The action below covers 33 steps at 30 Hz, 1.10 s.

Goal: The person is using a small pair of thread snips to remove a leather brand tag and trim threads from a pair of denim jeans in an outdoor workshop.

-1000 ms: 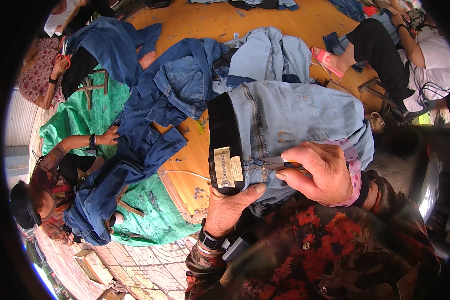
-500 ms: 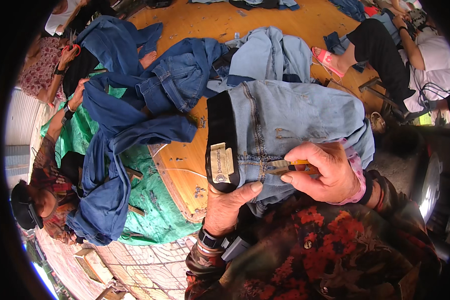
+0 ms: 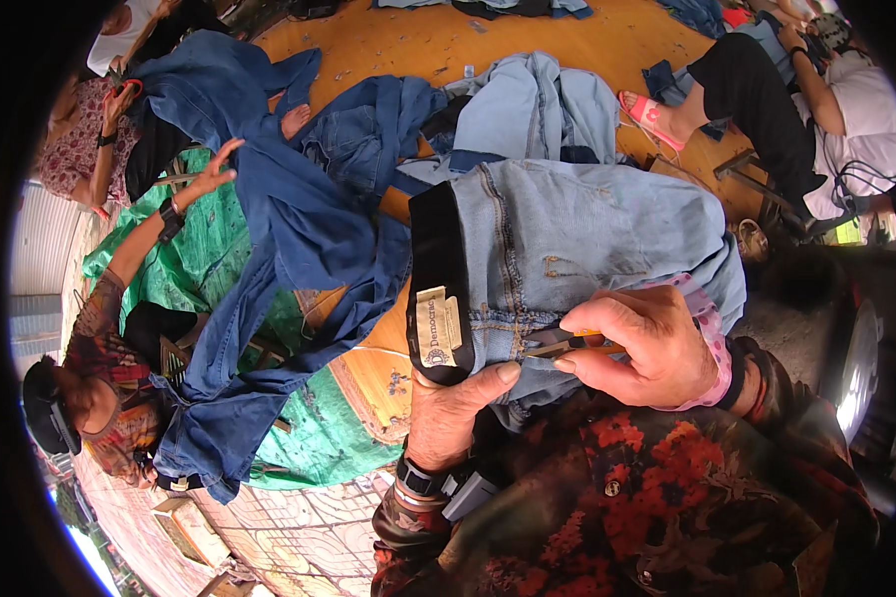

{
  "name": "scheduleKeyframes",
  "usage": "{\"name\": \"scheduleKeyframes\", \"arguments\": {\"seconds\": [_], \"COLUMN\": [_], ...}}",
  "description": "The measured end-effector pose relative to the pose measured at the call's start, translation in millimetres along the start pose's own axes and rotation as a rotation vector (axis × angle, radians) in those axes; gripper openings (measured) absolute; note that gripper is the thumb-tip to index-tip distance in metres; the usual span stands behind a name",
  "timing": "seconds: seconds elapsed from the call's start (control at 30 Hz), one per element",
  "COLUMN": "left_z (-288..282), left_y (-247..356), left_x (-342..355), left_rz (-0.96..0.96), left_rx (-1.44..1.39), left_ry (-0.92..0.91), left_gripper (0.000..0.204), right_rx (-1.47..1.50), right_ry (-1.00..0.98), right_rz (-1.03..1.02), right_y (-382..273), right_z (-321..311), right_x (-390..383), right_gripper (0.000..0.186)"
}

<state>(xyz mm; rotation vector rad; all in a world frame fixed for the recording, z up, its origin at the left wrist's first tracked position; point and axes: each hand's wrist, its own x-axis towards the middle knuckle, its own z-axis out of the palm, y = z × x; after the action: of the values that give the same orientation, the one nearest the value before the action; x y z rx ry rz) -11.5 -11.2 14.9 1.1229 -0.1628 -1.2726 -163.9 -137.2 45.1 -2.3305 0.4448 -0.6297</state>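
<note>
Pale-blue denim jeans [image 3: 607,224] with a black waistband [image 3: 434,239] lie just before a dark patterned shirt [image 3: 617,488]. The left hand [image 3: 455,413] grips the jeans' waist end; the right hand [image 3: 657,343] pinches small yellow-handled snips [image 3: 550,349] beside a stitched seam [image 3: 517,333].

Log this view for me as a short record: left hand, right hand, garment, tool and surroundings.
Left hand: grip on the jeans near the black waistband, thumb on top
Right hand: small snips pinched between thumb and fingers
Garment: light-blue jeans, pale label on the waistband
Tool: blades pointing left, at a seam near the waistband; contact unclear
Surroundings: dark-blue denim and a co-worker's raised hand to the left; wooden table beyond
</note>
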Motion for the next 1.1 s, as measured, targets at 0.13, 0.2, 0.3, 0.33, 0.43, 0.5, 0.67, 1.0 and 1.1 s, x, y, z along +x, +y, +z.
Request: {"name": "scheduleKeyframes", "arguments": {"seconds": [0.13, 0.2, 0.3, 0.33, 0.43, 0.5, 0.67, 1.0, 1.1], "left_z": [-1, -1, -5, -6, -6, -6, -6, -1, -2], "left_y": [-1, -1, -1, -2, -4, -5, -3, 4, 8], "left_x": [1, 1, -2, -2, 0, 1, -1, 1, 1], "left_rz": [-0.012, -0.013, 0.028, -0.003, -0.018, -0.003, 0.005, 0.043, -0.021], "left_rx": [-0.017, -0.013, 0.043, 0.017, -0.015, -0.021, -0.001, 0.040, -0.044], "left_ry": [-0.006, -0.009, 0.033, 0.020, -0.001, -0.010, 0.004, 0.040, -0.108], "left_gripper": [0.062, 0.063, 0.064, 0.065, 0.065, 0.065, 0.065, 0.060, 0.037], "right_rx": [0.013, 0.037, 0.119, 0.116, 0.213, 0.181, 0.083, 0.042, 0.032], "right_ry": [0.005, -0.007, -0.043, -0.042, -0.052, -0.014, -0.006, 0.036, 0.023], "right_rz": [-0.005, -0.020, -0.029, -0.027, -0.049, -0.024, -0.030, -0.026, -0.022], "right_y": [0, 2, 0, 1, 2, 2, 3, -1, -1], "right_z": [2, 3, 3, 3, 1, 2, 3, 13, 13], "right_x": [1, 1, 3, 2, 0, -1, 0, 7, 5], "right_gripper": [0.026, 0.027, 0.027, 0.027, 0.028, 0.027, 0.027, 0.027, 0.026]}}
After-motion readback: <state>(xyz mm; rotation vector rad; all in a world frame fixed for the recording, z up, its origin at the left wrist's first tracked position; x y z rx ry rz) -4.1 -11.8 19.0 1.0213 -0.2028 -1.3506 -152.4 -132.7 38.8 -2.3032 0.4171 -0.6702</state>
